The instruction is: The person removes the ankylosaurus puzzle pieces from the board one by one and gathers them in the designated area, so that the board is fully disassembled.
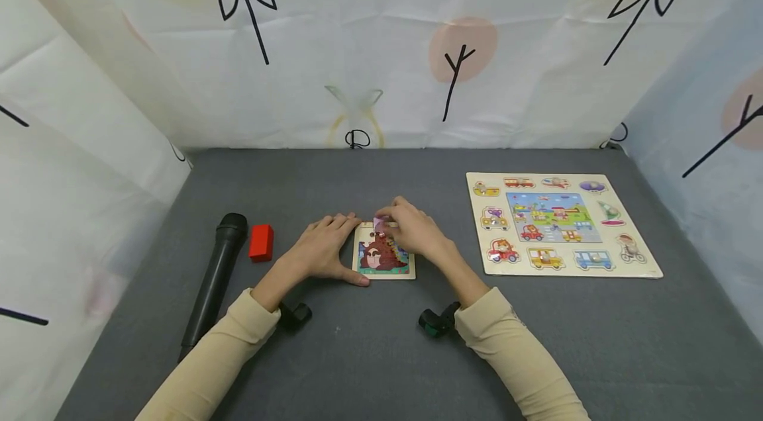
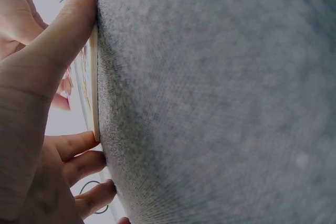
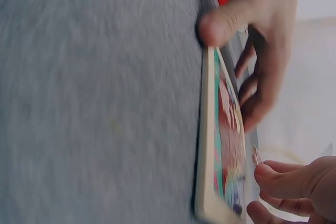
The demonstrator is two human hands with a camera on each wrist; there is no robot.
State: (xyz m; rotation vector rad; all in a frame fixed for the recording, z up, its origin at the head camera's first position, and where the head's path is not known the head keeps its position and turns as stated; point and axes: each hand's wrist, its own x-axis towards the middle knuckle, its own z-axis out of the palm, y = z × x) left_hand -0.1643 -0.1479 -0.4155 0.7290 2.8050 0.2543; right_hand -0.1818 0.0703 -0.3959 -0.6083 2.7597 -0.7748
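A small wooden jigsaw puzzle [image 1: 383, 257] with a brown animal picture lies flat on the grey table. My left hand [image 1: 322, 249] is spread along its left side, thumb at the near left corner and a fingertip at the far left corner. My right hand [image 1: 415, 228] is over the puzzle's far right part. Between its thumb and fingers it pinches a thin purplish puzzle piece [image 1: 378, 224]. In the right wrist view that piece [image 3: 256, 156] is tilted up, above the board's far edge. The right hand hides part of the picture.
On the left lie a black microphone [image 1: 216, 282] and a red block [image 1: 261, 243]. A larger wooden vehicle puzzle board [image 1: 495, 262] lies to the right. White patterned cloth [image 1: 381, 77] walls in the back and sides of the table [image 1: 381, 368].
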